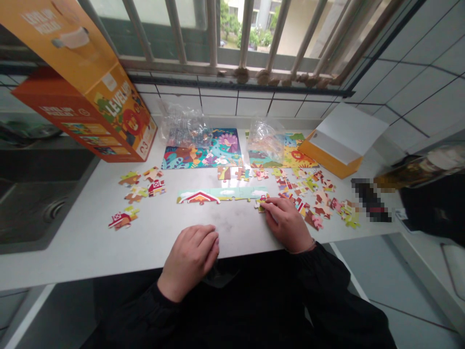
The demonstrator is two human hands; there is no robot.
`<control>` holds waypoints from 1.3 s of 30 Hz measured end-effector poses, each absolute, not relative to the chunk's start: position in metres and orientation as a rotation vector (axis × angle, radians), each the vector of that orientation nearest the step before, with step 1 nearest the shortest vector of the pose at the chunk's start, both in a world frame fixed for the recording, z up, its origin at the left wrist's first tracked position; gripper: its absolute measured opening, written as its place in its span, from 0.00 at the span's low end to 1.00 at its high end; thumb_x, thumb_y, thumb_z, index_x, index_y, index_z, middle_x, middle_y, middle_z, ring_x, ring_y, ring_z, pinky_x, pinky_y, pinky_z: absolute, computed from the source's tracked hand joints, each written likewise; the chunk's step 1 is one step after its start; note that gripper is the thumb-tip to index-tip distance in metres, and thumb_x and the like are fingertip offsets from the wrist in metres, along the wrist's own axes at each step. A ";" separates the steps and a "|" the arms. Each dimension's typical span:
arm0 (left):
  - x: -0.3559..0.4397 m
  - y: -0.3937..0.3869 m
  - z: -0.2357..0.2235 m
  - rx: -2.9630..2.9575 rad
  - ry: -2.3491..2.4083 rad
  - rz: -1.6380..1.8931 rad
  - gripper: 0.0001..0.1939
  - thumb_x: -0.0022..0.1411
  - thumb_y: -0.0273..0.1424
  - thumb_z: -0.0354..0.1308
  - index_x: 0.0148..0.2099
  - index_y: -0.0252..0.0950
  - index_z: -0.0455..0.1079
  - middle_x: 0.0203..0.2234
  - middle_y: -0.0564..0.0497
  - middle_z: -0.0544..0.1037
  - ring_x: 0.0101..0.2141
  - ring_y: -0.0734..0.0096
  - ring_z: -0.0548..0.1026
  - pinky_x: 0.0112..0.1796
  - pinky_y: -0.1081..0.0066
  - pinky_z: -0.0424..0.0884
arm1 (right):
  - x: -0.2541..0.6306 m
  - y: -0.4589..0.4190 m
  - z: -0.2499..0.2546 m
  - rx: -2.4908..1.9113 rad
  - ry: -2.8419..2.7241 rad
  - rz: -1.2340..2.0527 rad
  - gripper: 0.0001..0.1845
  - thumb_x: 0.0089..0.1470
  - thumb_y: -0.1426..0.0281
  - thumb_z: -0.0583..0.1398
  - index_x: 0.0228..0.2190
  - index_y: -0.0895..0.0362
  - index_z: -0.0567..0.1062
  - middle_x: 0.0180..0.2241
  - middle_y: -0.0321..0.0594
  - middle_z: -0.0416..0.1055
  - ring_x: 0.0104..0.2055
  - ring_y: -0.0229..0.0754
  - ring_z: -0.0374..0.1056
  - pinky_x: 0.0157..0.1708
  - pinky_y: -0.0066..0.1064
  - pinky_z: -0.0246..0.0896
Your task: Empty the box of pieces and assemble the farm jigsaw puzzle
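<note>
My right hand (286, 223) rests on the white counter (83, 242) and pinches a small puzzle piece (260, 202) just below the right end of a joined strip of pieces (221, 195) showing a red roof. My left hand (192, 254) lies near the counter's front edge with its fingers curled under, holding nothing I can see. Loose pieces (316, 198) are scattered right of my right hand. More loose pieces (140, 186) lie to the left.
Two finished puzzle pictures (203, 152) (286, 155) lie at the back with clear plastic bags (185, 128) on them. A large orange box (90, 92) leans at the left above a sink (39, 203). An open orange box (341, 140) stands at the right. Barred window behind.
</note>
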State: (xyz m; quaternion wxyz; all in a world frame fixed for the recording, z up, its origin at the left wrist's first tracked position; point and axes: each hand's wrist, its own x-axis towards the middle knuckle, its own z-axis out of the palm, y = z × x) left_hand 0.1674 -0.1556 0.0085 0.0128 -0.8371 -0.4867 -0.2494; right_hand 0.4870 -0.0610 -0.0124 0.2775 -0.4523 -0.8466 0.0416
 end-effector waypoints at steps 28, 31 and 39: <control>0.168 -0.156 0.009 -2.613 -1.518 -0.795 0.06 0.74 0.26 0.60 0.51 0.37 0.74 0.49 0.44 0.84 0.48 0.56 0.80 0.50 0.54 0.75 | 0.486 -0.061 -0.012 -1.242 -2.283 0.154 0.19 0.71 0.67 0.61 0.60 0.52 0.79 0.58 0.51 0.77 0.60 0.56 0.73 0.66 0.57 0.67; 0.168 -0.156 0.009 -2.618 -1.521 -0.783 0.07 0.74 0.26 0.60 0.51 0.37 0.74 0.49 0.44 0.84 0.48 0.56 0.80 0.50 0.53 0.75 | 0.486 -0.061 -0.012 -1.240 -2.299 0.147 0.18 0.71 0.67 0.61 0.59 0.51 0.80 0.58 0.51 0.76 0.59 0.55 0.73 0.64 0.56 0.69; 0.168 -0.156 0.010 -2.612 -1.523 -0.762 0.06 0.74 0.27 0.59 0.50 0.38 0.76 0.49 0.44 0.84 0.48 0.56 0.81 0.49 0.54 0.76 | 0.485 -0.061 -0.011 -1.263 -2.363 0.117 0.20 0.72 0.66 0.60 0.62 0.51 0.79 0.59 0.52 0.75 0.61 0.57 0.71 0.63 0.56 0.69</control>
